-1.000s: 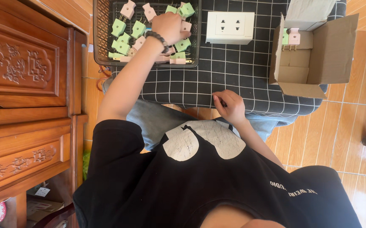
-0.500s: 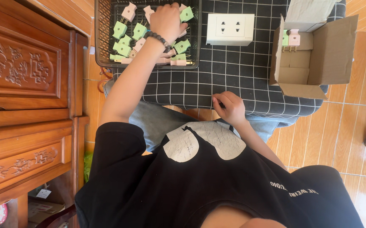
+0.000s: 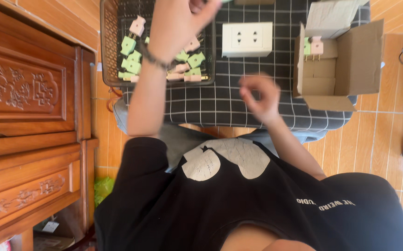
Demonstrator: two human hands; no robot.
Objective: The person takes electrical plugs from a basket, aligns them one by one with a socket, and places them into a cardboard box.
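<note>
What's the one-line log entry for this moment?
left hand raised above basket of plugs | right hand blurred over checked cloth | socket block, carton beyond

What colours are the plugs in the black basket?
In the head view, the plugs in the black basket are pale green and pale pink.

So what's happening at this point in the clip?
A person in a black shirt sits at a checked cloth. Their left hand is raised above a dark basket of green and pink plugs; whether it grips one cannot be told, as the fingertips run off the frame. The right hand, blurred, hovers over the cloth below a white socket block. An open cardboard box holds two more plugs.
</note>
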